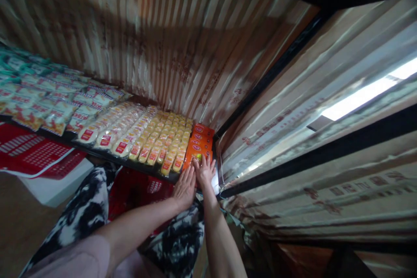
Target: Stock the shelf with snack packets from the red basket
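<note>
**Left hand (185,187) and right hand (205,173) both down on the glossy orange printed packs (199,137)**

Head cam only here, clock centred on the frame. The orange packs sit just off centre toward 7, at the end of a long black shelf (100,154). Right hand's at 6, palm down over their near end, fingers spread. Left hand's between 6 and 7, right beside it, fingers straight and close together, tips at the same end. Can't tell how hard either one presses.

Toward 8:30, right next to the orange stuff, are rows of small yellow clear-wrapped packs (159,139). Then at 9 it's whitish clear-wrapped packs (114,132), further out pale printed bags (61,106), and green bags (19,63) nearer 9:30. There's a red plastic basket (146,193) below the shelf at 8. Wrinkled brownish striped sheeting (146,43) hangs behind everything at 11.
</note>
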`<state>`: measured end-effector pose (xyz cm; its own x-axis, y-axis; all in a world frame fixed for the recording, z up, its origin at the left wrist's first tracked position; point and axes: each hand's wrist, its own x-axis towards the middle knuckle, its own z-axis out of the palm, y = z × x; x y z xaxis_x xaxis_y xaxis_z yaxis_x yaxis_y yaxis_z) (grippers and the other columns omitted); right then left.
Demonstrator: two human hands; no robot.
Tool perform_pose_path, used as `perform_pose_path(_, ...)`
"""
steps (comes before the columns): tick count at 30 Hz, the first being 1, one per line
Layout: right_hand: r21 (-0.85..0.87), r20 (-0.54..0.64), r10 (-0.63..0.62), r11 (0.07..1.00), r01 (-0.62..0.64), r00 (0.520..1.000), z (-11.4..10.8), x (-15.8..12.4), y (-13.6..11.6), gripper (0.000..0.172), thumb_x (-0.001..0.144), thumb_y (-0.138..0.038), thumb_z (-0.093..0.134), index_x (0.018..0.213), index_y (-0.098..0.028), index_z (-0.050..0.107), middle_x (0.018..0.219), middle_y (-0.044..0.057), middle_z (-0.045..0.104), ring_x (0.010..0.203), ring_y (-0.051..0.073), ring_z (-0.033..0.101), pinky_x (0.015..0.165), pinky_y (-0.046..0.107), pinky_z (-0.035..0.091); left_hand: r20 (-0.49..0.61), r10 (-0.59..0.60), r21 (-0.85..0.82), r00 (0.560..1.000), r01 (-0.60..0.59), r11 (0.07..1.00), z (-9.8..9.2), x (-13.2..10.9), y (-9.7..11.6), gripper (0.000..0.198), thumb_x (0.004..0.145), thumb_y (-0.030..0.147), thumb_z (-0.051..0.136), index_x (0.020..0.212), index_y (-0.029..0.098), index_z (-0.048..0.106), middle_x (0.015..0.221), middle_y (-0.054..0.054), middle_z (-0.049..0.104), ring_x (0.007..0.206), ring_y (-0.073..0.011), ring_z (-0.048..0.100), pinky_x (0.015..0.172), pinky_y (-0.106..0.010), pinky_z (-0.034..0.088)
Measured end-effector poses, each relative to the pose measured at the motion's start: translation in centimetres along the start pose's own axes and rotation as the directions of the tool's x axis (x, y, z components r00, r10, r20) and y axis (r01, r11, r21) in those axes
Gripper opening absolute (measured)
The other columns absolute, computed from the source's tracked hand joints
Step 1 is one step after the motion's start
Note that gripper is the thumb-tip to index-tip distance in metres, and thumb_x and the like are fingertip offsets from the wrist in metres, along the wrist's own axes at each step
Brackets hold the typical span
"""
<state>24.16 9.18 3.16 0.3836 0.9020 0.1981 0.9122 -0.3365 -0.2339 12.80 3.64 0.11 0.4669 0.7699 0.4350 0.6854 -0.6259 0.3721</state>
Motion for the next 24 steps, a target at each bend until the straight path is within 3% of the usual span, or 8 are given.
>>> perform_pose_path(5,-0.007,-0.093,-0.048,0.999,0.048,0.994,-0.3,0.2,-0.1,0.049,0.089,-0.047,0.046,0.127,-0.019,0.056,0.148,0.014,0.038,0.14,0.036,0.021,0.106,0.055,0.026,-0.073,0.182,-0.015,0.981,-0.183,0.983,-1.5,-1.6,-0.1,0.055,0.085,0.011,0.037,0.139,0.002,0.037,0.148,-0.021,0.034,0.144,-0.0274,0.018,0.112,-0.048,0.031)
perform_pose_path(11,0.263,-0.344,-0.141,0.934,0.24,0.928,-1.7,-1.3,-0.7,0.039,0.092,-0.036,0.037,0.111,-0.013,0.062,0.139,0.016,0.048,0.135,0.026,0.033,0.107,0.046,0.034,-0.003,0.331,-0.164,0.944,-0.327,0.931,-4.3,-5.6,-1.2,0.042,0.083,0.017,0.044,0.123,0.009,0.055,0.134,-0.016,0.054,0.132,-0.0263,0.041,0.104,-0.043,0.042)
perform_pose_path(13,0.37,-0.392,-0.131,0.884,0.286,0.911,-2.4,-3.1,-1.5,0.039,0.092,-0.034,0.035,0.115,-0.013,0.059,0.133,0.016,0.052,0.128,0.023,0.043,0.107,0.043,0.036,0.109,0.298,-0.219,0.948,-0.269,0.938,-5.0,-7.5,-2.3,0.036,0.082,0.015,0.045,0.115,0.013,0.061,0.127,-0.013,0.06,0.123,-0.0242,0.05,0.101,-0.038,0.045)
perform_pose_path(16,0.476,-0.374,-0.136,0.821,0.316,0.917,-2.9,-7.0,-3.1,0.037,0.093,-0.033,0.036,0.116,-0.016,0.059,0.118,0.014,0.062,0.114,0.021,0.055,0.101,0.041,0.043,0.368,0.094,-0.219,0.925,-0.012,0.976,-5.6,-10.3,-4.4,0.032,0.079,0.008,0.046,0.102,0.015,0.066,0.117,-0.011,0.064,0.112,-0.0229,0.056,0.094,-0.034,0.049)
perform_pose_path(17,0.501,-0.343,-0.157,0.804,0.322,0.926,-2.9,-8.5,-3.7,0.036,0.093,-0.033,0.035,0.114,-0.017,0.06,0.113,0.012,0.064,0.109,0.021,0.057,0.098,0.04,0.045,0.467,0.005,-0.188,0.884,0.093,0.978,-5.7,-11.2,-5.3,0.033,0.077,0.005,0.047,0.101,0.016,0.067,0.115,-0.011,0.065,0.112,-0.0231,0.056,0.093,-0.033,0.049)
perform_pose_path(19,0.551,-0.25,-0.214,0.77,0.321,0.944,-2.5,-11.4,-5.0,0.035,0.092,-0.031,0.035,0.108,-0.018,0.063,0.106,0.012,0.066,0.104,0.021,0.06,0.095,0.039,0.047,0.62,-0.25,-0.054,0.744,0.358,0.932,-5.8,-12.7,-7.0,0.031,0.077,0.003,0.048,0.097,0.016,0.068,0.114,-0.01,0.065,0.114,-0.0221,0.056,0.096,-0.03,0.046)
perform_pose_path(21,0.596,-0.099,-0.322,0.739,0.316,0.941,-1.4,-14.1,-6.3,0.034,0.092,-0.028,0.036,0.104,-0.018,0.065,0.101,0.011,0.068,0.1,0.02,0.062,0.093,0.035,0.047,0.652,-0.375,0.04,0.659,0.464,0.885,-5.7,-14.1,-8.8,0.032,0.077,0.001,0.046,0.099,0.012,0.067,0.113,-0.014,0.065,0.112,-0.0241,0.057,0.097,-0.033,0.045)
perform_pose_path(24,0.618,0.184,-0.45,0.745,0.253,0.874,1.5,-17.0,-7.6,0.031,0.088,-0.024,0.042,0.107,-0.018,0.066,0.103,0.009,0.069,0.098,0.019,0.063,0.09,0.031,0.049,0.683,-0.51,0.16,0.522,0.575,0.803,-5.6,-15.7,-11.1,0.03,0.071,0.0,0.054,0.097,0.007,0.067,0.106,-0.017,0.067,0.108,-0.0292,0.06,0.092,-0.035,0.048)
